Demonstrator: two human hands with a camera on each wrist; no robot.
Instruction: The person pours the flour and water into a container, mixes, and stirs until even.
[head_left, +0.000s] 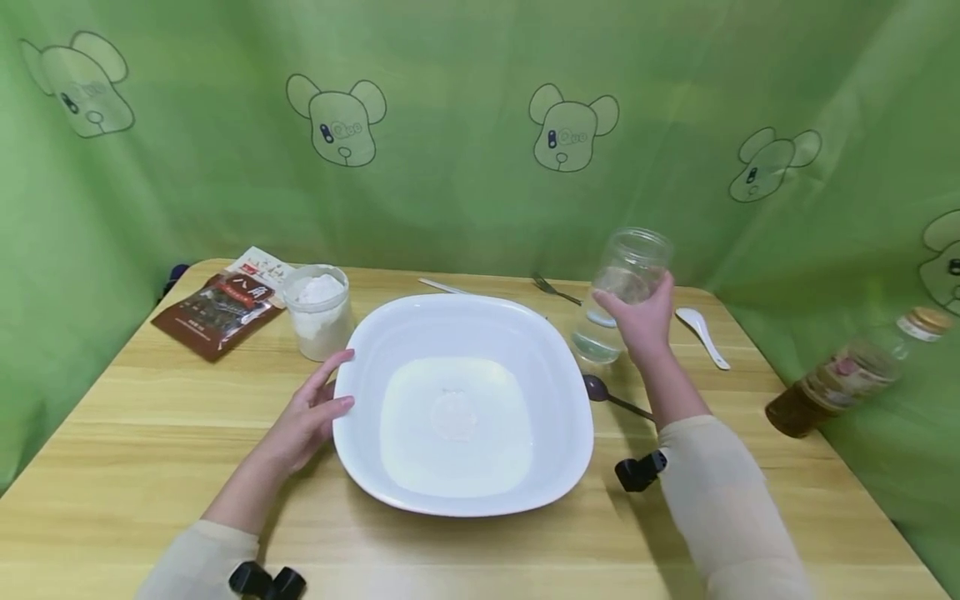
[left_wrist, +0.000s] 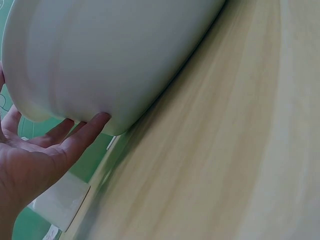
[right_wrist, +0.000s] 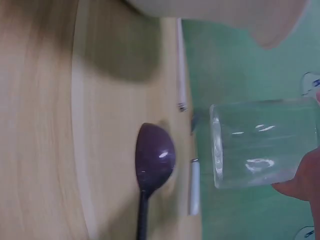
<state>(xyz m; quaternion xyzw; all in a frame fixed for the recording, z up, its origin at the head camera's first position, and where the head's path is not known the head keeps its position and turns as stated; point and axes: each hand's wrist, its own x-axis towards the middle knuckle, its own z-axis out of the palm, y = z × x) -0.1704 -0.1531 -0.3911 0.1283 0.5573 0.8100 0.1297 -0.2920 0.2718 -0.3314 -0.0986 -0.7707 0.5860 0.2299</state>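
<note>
A white basin [head_left: 461, 500] stands on the wooden table in front of me. At its left side, my left hand [head_left: 311, 417] touches the outer wall with spread fingers; in the left wrist view the fingertips [left_wrist: 102, 117] rest against that wall. My right hand [head_left: 641, 321] grips a clear glass jar [head_left: 633, 250], with the thumb on the near side. The right wrist view shows the jar [right_wrist: 262, 145] held off the table. Whether it holds liquid, I cannot tell. Below the jar lies a dark purple spoon [head_left: 596, 387].
Left of the basin stand a tub of white powder [head_left: 322, 321] and a brown spice packet [head_left: 217, 312]. A fork [head_left: 551, 287] lies behind. A white spoon [head_left: 697, 325] and a bottle of brown liquid [head_left: 840, 379] are at the right. Green curtain [head_left: 457, 208] surrounds the table.
</note>
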